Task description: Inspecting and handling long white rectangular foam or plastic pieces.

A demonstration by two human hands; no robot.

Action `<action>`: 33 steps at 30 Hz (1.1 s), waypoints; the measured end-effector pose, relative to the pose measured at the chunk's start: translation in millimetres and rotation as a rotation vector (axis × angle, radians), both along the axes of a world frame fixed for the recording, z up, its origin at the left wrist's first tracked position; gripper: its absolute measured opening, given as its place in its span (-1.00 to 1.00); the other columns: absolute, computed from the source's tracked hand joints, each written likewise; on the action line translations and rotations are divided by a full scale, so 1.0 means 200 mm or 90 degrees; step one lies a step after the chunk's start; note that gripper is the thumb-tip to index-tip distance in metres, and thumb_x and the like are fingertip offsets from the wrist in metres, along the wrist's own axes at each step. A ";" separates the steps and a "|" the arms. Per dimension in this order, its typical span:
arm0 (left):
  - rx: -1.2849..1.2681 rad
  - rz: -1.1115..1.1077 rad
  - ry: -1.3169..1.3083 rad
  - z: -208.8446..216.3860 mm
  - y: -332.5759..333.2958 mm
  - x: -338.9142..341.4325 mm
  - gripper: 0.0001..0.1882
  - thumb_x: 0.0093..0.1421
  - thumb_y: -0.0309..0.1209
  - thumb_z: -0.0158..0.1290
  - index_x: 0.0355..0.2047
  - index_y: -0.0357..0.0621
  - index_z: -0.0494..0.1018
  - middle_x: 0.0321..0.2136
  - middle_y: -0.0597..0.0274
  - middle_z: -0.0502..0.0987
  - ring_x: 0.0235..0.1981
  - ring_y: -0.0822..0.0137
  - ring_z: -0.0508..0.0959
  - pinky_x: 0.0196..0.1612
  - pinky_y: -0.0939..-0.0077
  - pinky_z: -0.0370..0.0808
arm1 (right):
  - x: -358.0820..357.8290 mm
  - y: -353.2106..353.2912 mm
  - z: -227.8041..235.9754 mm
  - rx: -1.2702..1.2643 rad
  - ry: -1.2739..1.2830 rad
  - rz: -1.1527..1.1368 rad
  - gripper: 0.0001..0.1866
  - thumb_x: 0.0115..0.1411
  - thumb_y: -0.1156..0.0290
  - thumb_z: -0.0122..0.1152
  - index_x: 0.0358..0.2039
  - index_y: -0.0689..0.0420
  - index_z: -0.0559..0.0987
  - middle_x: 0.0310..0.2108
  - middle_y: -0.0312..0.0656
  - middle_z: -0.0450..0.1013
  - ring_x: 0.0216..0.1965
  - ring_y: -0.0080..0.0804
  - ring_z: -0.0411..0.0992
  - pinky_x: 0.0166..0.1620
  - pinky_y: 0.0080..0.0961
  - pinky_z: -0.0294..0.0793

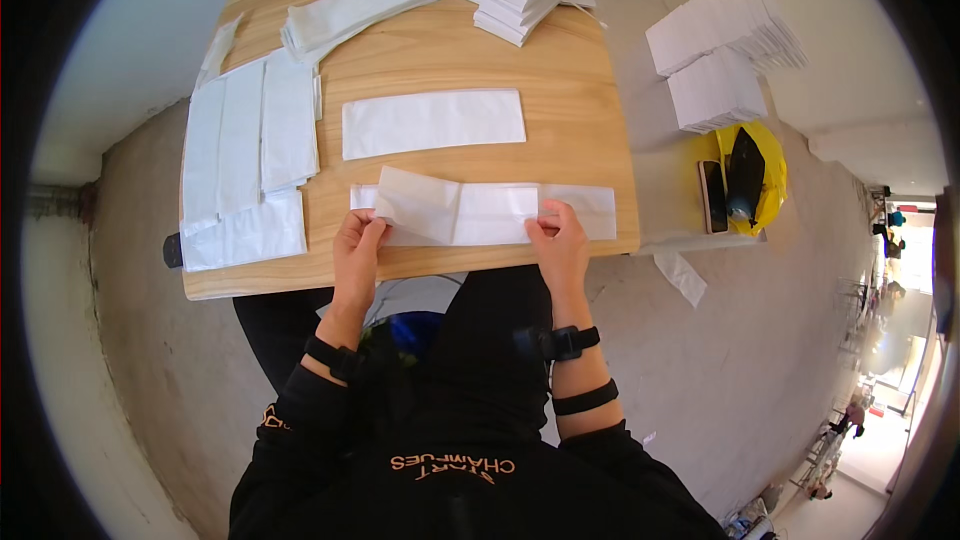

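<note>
I count my two hands (563, 248) at the table (575, 120), three armbands (585, 398), and right of it one phone (713, 195), one yellow bag (774, 175).

From the wearer's head, the left hand (359, 240), right hand (562, 242) and worktop (575, 90) are viewed closely, steeply downward, through a wide fisheye lens

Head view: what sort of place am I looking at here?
Probably a small workshop or hand-work area, though I can't be sure. There's a wooden table with piles of flat white sleeves, more white stacks to its right, and a plain, bare-looking floor.
</note>
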State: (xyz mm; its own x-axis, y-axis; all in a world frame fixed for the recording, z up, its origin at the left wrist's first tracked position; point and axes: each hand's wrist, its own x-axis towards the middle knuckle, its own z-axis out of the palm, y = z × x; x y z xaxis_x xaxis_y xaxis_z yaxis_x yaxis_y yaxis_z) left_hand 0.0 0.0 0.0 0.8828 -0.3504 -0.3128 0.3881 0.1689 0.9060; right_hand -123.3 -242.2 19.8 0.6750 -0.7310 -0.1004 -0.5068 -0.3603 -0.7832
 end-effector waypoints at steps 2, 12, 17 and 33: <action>0.005 0.013 -0.001 0.00 -0.01 0.00 -0.93 0.30 -0.49 -0.03 -0.22 -0.10 0.41 -0.25 0.35 0.50 -0.19 0.51 0.48 -0.02 0.57 0.44 | 0.00 0.00 -0.01 -0.011 -0.014 -0.013 -0.67 0.08 0.35 0.27 -0.12 0.11 0.51 -0.40 -0.20 0.59 -0.39 -0.30 0.54 -0.27 -0.39 0.49; 0.001 0.039 0.007 0.05 -0.07 -0.05 -0.96 0.28 -0.51 -0.02 -0.27 -0.14 0.42 -0.33 0.39 0.50 -0.29 0.58 0.43 -0.13 0.68 0.37 | -0.02 -0.03 -0.03 -0.074 0.006 -0.005 -0.69 0.06 0.38 0.29 -0.16 0.10 0.51 -0.42 -0.21 0.57 -0.41 -0.28 0.53 -0.28 -0.35 0.47; 0.005 0.037 -0.005 0.04 -0.07 -0.05 -0.95 0.28 -0.51 -0.01 -0.26 -0.15 0.42 -0.33 0.39 0.50 -0.29 0.59 0.43 -0.12 0.68 0.37 | 0.00 0.00 0.04 -0.129 -0.010 0.025 -0.62 -0.01 0.47 0.33 -0.12 0.05 0.51 -0.26 -0.16 0.38 -0.28 -0.24 0.43 -0.23 -0.34 0.44; 0.063 0.044 0.006 0.01 0.21 0.04 -0.90 0.30 -0.46 -0.03 -0.20 -0.15 0.42 -0.23 0.28 0.52 -0.20 0.47 0.49 -0.07 0.56 0.44 | -0.03 -0.05 -0.02 -0.124 -0.057 0.143 -0.65 -0.02 0.63 0.25 -0.17 0.04 0.59 -0.23 -0.09 0.32 -0.15 -0.10 0.36 -0.11 -0.32 0.41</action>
